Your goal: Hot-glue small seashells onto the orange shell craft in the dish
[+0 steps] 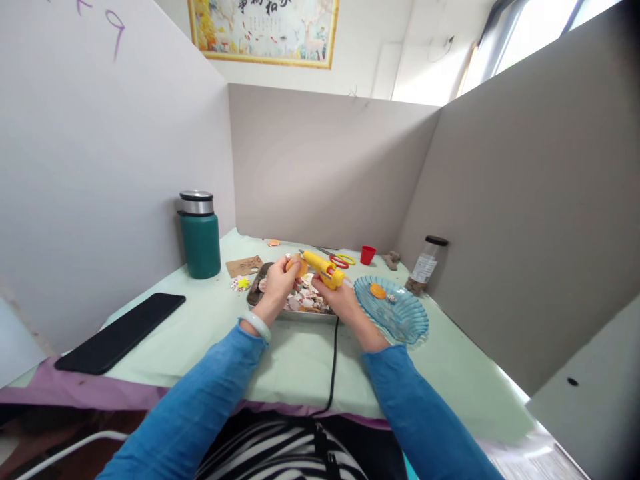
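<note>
yellow glue gun [325,268]: above the tray, tilted, nozzle up and to the left, its handle gripped in the right hand [338,298]
right hand: fingers wrapped around the handle, wrist coming out of a blue sleeve [420,407]
left hand [278,283]: fingers pinching an orange piece [299,267], raised over the tray's left half
nozzle: just beside the orange piece; whether the two touch, i cannot tell
bangle [258,326]: pale, around the left wrist, at the edge of the sleeve
metal tray [305,316]: on the bench [293,363] beneath both hands, partly covered by them
tray contents [307,300]: a heap of whitish and reddish pieces, too small to tell apart
black cable [335,360]: running from below the right hand, across the bench and over its near edge
blue dish [413,323]: right of the tray, scalloped, holding an orange disc [377,291] and a small speckled piece [391,299] beside it
scissors [342,261]: behind the glue gun, with red and yellow handles
red cup [367,255]: upright, between scissors and jar
jar [428,264]: clear, black-lidded, leaning slightly, near the dish
brown card [243,267]: left of the tray, behind a yellow-centred flower piece [242,284]
green bottle [201,241]: upright at the far left, behind a flat black slab [123,333]
</note>
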A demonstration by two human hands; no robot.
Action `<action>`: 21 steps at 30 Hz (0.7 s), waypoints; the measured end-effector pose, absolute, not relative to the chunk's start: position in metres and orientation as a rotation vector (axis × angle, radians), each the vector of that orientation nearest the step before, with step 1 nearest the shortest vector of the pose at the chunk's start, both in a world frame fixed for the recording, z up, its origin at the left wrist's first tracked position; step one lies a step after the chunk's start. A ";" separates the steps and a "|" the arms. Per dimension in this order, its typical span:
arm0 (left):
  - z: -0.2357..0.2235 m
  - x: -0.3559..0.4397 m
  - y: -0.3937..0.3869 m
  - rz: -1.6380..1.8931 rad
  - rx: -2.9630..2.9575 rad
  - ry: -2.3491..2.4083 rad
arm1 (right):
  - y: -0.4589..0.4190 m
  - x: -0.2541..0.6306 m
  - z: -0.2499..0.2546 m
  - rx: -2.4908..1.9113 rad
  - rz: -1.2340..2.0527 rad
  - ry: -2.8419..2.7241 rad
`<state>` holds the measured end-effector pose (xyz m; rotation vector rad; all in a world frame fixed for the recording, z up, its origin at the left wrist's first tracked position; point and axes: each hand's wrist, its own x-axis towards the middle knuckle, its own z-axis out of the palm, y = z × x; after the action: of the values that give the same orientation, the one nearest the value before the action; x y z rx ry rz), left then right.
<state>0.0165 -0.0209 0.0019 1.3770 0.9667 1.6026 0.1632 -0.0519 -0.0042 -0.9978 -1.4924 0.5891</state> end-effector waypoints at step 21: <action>0.000 0.014 -0.015 1.587 1.349 0.872 | -0.048 0.170 -0.006 -1.085 0.627 -1.645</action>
<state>0.0136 -0.0150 -0.0002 1.3488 0.8718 1.5872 0.1702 -0.0485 -0.0064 -1.0850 -1.6449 0.6274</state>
